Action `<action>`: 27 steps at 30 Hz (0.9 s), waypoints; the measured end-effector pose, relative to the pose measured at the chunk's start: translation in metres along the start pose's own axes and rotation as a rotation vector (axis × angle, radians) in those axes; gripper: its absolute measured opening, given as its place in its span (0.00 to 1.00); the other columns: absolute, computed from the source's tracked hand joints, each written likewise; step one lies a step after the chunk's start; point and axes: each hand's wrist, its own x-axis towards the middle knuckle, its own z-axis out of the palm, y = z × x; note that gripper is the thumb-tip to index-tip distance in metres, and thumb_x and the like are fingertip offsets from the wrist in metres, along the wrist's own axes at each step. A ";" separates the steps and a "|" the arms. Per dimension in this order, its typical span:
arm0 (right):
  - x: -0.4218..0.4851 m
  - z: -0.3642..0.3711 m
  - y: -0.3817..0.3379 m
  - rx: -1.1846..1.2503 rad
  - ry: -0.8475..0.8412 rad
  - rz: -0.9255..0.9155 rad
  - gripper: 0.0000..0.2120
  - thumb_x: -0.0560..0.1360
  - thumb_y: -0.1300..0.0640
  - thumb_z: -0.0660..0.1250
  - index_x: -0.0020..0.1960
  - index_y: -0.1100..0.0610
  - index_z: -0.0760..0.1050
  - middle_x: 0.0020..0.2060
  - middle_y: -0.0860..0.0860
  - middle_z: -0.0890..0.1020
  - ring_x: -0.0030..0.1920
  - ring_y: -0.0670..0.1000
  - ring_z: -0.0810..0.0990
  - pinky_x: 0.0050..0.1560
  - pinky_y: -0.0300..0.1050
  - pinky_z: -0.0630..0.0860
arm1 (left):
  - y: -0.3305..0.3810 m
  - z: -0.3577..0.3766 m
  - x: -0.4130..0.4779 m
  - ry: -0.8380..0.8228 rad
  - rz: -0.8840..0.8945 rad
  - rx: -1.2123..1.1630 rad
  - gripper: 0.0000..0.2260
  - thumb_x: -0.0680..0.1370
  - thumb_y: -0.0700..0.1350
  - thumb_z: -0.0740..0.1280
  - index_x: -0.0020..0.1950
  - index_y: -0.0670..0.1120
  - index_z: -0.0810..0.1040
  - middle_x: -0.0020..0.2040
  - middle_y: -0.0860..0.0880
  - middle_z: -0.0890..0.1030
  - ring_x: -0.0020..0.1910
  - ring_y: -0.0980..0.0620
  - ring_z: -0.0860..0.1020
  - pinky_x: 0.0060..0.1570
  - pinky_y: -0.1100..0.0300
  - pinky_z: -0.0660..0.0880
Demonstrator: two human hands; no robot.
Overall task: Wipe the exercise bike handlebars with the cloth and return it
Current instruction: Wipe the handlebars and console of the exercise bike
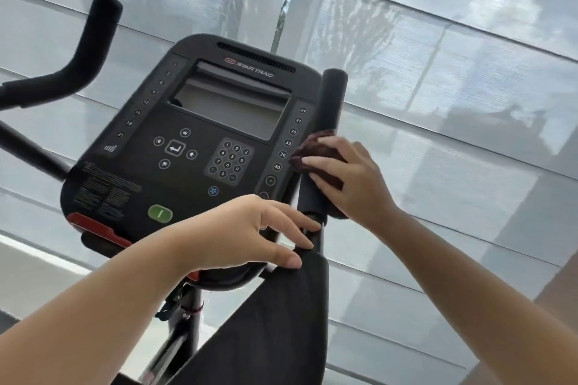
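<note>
Maroon cloth (312, 150) is bunched in your right hand (353, 178), gripped round the right bar (333, 94), whose long axis runs up and away from that wrist. Your left hand (247, 231) rests just below, fingers relaxed. The left bar (93, 37) lies well apart to its left.

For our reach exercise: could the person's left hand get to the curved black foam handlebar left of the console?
Probably yes: the left hand grips nothing, and nothing stands between it and the curved black foam handlebar.
</note>
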 end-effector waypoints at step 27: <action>-0.018 -0.022 -0.018 0.354 -0.243 0.179 0.11 0.72 0.64 0.67 0.52 0.54 0.80 0.54 0.49 0.78 0.58 0.43 0.74 0.61 0.38 0.69 | -0.007 0.002 0.001 0.018 0.046 -0.103 0.08 0.70 0.42 0.74 0.46 0.51 0.84 0.55 0.66 0.77 0.54 0.72 0.72 0.49 0.83 0.62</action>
